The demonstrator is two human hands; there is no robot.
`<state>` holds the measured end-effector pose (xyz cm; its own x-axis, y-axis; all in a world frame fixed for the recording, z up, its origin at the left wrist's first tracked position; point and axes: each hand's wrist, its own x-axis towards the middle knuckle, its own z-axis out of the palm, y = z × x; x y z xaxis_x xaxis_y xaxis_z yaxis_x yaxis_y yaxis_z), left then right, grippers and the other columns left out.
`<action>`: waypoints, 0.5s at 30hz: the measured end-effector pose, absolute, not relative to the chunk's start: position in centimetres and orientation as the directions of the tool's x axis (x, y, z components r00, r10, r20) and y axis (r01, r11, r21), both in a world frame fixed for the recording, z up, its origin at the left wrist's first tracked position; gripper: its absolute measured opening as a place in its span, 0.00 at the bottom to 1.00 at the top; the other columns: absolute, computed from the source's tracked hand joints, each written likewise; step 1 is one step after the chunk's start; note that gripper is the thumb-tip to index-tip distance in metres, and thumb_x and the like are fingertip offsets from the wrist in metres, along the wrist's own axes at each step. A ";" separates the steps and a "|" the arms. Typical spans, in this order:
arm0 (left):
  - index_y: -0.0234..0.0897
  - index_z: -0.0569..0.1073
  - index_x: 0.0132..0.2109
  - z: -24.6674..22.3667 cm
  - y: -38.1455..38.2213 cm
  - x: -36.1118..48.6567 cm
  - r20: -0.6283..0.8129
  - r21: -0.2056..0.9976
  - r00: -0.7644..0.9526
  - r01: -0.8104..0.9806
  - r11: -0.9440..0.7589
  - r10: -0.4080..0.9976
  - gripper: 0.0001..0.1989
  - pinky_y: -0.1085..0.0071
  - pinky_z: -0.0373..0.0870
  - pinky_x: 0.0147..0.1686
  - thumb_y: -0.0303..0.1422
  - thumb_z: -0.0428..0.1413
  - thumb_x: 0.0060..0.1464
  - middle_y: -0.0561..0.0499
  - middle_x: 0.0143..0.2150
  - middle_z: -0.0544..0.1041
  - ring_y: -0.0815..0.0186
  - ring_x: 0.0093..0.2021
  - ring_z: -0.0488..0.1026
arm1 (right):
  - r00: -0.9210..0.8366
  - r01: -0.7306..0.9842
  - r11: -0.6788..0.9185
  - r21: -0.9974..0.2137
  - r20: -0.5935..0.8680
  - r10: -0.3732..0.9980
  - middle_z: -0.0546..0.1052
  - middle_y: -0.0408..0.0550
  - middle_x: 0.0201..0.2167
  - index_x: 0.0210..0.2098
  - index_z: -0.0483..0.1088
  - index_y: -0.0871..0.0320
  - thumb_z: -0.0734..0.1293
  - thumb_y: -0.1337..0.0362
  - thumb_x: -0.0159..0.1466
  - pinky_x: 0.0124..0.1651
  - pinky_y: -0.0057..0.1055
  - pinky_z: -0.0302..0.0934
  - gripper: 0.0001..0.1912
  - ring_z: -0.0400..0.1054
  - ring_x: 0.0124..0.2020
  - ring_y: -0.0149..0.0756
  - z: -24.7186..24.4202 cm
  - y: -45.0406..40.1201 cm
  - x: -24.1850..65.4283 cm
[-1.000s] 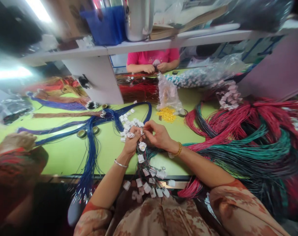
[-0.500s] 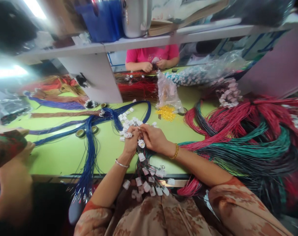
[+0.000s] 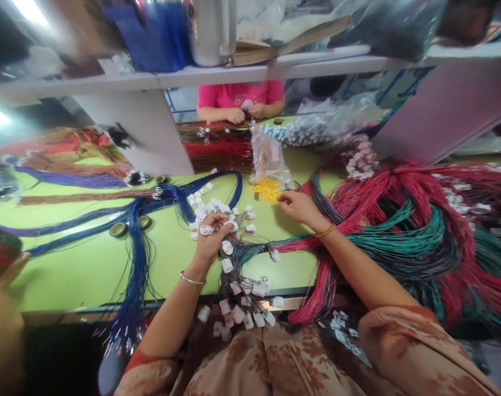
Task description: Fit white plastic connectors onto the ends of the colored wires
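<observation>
My left hand (image 3: 210, 240) is closed around a white plastic connector (image 3: 230, 224), and another white connector lies against its fingers. Thin wires with white connectors (image 3: 228, 265) on their ends hang below that hand over the table's front edge. Close behind it lies a heap of loose white connector housings (image 3: 209, 206). My right hand (image 3: 303, 210) is at the right edge of a pile of small yellow pieces (image 3: 267, 190), its thumb and fingertips drawn together. Whether a piece is between them is too small to tell.
Red, green and black wire bundles (image 3: 399, 242) cover the right side. Blue wires (image 3: 137, 253) and tape rolls (image 3: 118, 229) lie left. A plastic bag (image 3: 269, 151) stands behind the yellow pile. A shelf (image 3: 250, 74) crosses above; a co-worker in pink (image 3: 240, 96) sits beyond. Another person's arm (image 3: 6, 275) is at left.
My right hand has left my left hand and moved right and away from me to the yellow pieces. My left hand stays by the white connectors. The view has shifted somewhat to the right.
</observation>
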<state>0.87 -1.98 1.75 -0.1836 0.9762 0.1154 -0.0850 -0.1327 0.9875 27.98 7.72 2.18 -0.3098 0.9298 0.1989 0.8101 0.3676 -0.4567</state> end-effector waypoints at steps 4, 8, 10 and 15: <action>0.38 0.68 0.37 1.5 -2.3 1.2 0.041 0.974 -0.090 -0.219 -0.060 0.995 0.25 0.75 0.57 0.24 0.45 0.71 0.40 0.60 0.20 0.67 0.73 0.21 0.62 | -0.223 0.932 0.227 -0.284 0.048 0.974 0.82 0.54 0.41 0.42 0.78 0.62 0.64 0.70 0.62 0.42 0.29 0.61 0.12 0.75 0.40 0.41 0.7 9.3 31.8; 0.39 0.65 0.39 1.3 -2.6 1.3 0.083 0.963 -0.065 -0.253 -0.097 0.994 0.36 0.75 0.48 0.19 0.66 0.60 0.38 0.62 0.17 0.62 0.75 0.17 0.52 | -0.199 0.946 0.198 -0.256 0.023 0.980 0.82 0.54 0.40 0.41 0.78 0.62 0.64 0.70 0.62 0.42 0.28 0.60 0.12 0.75 0.41 0.41 0.0 9.5 31.6; 0.40 0.64 0.39 1.3 -2.6 1.3 0.058 0.958 -0.070 -0.276 -0.075 0.996 0.40 0.75 0.43 0.18 0.73 0.48 0.39 0.62 0.16 0.60 0.75 0.16 0.48 | -0.182 0.957 0.178 -0.227 0.006 0.983 0.82 0.55 0.39 0.39 0.78 0.62 0.63 0.71 0.62 0.42 0.28 0.60 0.11 0.75 0.40 0.42 -0.1 9.7 31.3; 0.40 0.62 0.35 1.7 -2.4 1.6 -0.048 0.959 -0.106 -0.282 0.016 0.993 0.33 0.76 0.45 0.17 0.68 0.50 0.47 0.61 0.16 0.61 0.74 0.15 0.50 | -0.175 0.960 0.166 -0.227 -0.021 0.984 0.82 0.58 0.38 0.42 0.76 0.65 0.63 0.73 0.60 0.40 0.29 0.60 0.13 0.75 0.38 0.43 -0.3 10.2 31.5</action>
<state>1.58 -2.41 1.74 -0.1062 0.9932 -0.0479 -0.2816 0.0162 0.9594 31.45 10.20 -0.34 -0.1753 0.9843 -0.0211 0.9595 0.1660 -0.2275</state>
